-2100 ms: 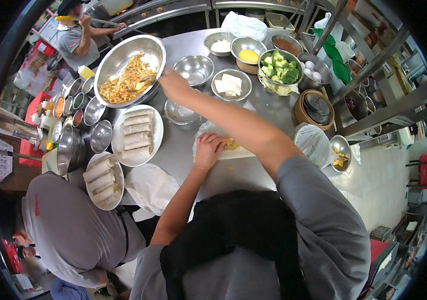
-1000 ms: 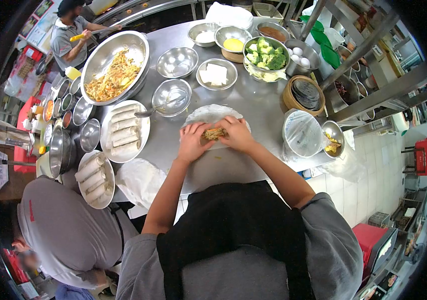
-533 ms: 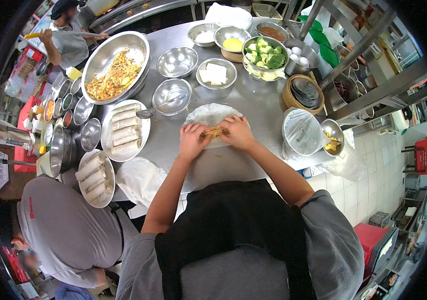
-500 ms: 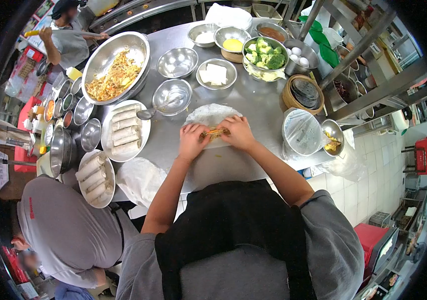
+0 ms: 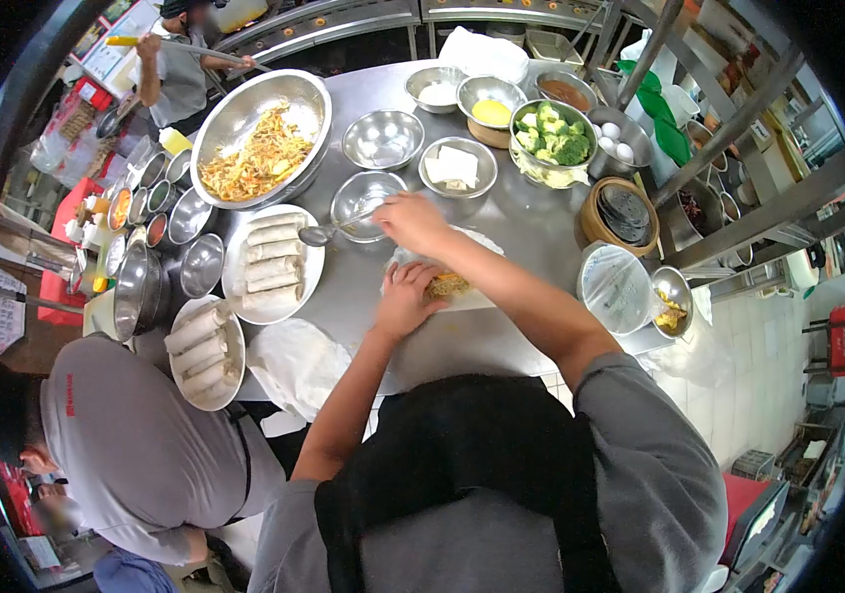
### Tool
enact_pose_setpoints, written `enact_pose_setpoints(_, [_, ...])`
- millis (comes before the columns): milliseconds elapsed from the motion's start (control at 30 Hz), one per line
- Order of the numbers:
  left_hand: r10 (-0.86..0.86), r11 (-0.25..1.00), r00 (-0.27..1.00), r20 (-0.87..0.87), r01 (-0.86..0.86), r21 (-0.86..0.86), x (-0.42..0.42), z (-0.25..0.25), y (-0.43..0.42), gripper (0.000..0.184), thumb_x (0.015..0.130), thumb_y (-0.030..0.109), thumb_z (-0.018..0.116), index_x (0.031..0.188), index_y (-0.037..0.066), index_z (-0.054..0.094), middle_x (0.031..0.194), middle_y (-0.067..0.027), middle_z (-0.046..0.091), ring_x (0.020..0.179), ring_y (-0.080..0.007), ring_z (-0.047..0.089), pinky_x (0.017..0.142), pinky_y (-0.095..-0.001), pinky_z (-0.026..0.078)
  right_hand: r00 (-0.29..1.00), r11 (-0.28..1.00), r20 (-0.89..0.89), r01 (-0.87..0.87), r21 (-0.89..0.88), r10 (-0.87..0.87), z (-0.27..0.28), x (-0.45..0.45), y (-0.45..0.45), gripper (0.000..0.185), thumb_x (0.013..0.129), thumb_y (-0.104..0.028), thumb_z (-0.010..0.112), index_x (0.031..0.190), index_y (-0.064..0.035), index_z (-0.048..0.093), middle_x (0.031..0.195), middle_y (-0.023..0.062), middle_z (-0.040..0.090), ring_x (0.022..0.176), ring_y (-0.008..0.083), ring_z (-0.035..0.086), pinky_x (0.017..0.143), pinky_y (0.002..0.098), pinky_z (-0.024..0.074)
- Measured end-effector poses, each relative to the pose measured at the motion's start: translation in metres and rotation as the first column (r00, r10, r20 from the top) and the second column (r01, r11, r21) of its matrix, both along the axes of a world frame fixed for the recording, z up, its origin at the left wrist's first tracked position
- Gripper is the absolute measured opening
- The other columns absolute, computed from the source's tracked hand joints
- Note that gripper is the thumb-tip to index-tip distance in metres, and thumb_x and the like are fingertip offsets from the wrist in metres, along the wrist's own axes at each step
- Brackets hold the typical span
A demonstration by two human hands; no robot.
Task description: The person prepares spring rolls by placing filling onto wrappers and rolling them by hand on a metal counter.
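Observation:
My left hand (image 5: 407, 300) rests with bent fingers on a thin white wrapper (image 5: 472, 296), at the left end of a strip of shredded filling (image 5: 450, 286). Farther forward, my right hand (image 5: 410, 222) has its fingers closed on the handle end of a metal spoon (image 5: 317, 235). The spoon lies across the rim of a small steel bowl (image 5: 368, 188), its head outside on the left. A large steel bowl (image 5: 294, 89) of shredded filling stands beyond an oval plate (image 5: 315, 267) of white rolls. Nearer, a second plate (image 5: 236, 346) holds more rolls.
Bowls of broccoli (image 5: 553, 134), white blocks (image 5: 454, 166) and eggs (image 5: 620, 143) stand at the back. A steamer basket (image 5: 622, 212) and a covered tub (image 5: 616, 288) are right. One person (image 5: 155, 435) bends at lower left; another (image 5: 180, 79) holds a long-handled tool.
My right hand has left the filling and moved forward and left to the spoon. My left hand stays at the wrapper. The whole view has shifted slightly, and the far person's arms have moved.

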State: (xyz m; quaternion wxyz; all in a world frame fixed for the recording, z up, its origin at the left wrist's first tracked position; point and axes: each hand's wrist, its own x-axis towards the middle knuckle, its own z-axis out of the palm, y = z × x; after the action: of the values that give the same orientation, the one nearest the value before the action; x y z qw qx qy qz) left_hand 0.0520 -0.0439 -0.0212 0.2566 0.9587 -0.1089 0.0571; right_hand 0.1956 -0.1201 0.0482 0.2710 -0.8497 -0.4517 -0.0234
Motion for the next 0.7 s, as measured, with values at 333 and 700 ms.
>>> enact_pose_setpoints(333, [-0.016, 1.000, 1.000, -0.023, 0.015, -0.016, -0.004, 0.005, 0.003, 0.064, 0.079, 0.038, 0.078, 0.136, 0.018, 0.057, 0.137, -0.0039, 0.058, 0.135, -0.0273, 0.045, 0.118, -0.0565, 0.022, 0.986, 0.919, -0.017, -0.163, -0.358, 0.168, -0.052, 0.061, 0.099, 0.011, 0.086, -0.013, 0.064, 0.092, -0.0069, 0.069, 0.107, 0.0153, 0.064, 0.101, 0.0350, 0.066, 0.081, 0.0476, 0.0549])
enact_pose_setpoints(700, [-0.007, 0.998, 1.000, 0.020, 0.008, -0.059, 0.000, -0.009, 0.006, 0.053, 0.084, 0.035, 0.074, 0.132, 0.018, 0.060, 0.133, -0.0021, 0.061, 0.132, -0.0240, 0.048, 0.118, -0.0536, 0.024, 0.855, 0.990, 0.518, -0.089, 0.107, 0.021, 0.067, 0.077, 0.103, 0.011, 0.081, -0.010, 0.062, 0.090, -0.0105, 0.069, 0.095, 0.0089, 0.065, 0.093, 0.0257, 0.064, 0.080, 0.0389, 0.0524])
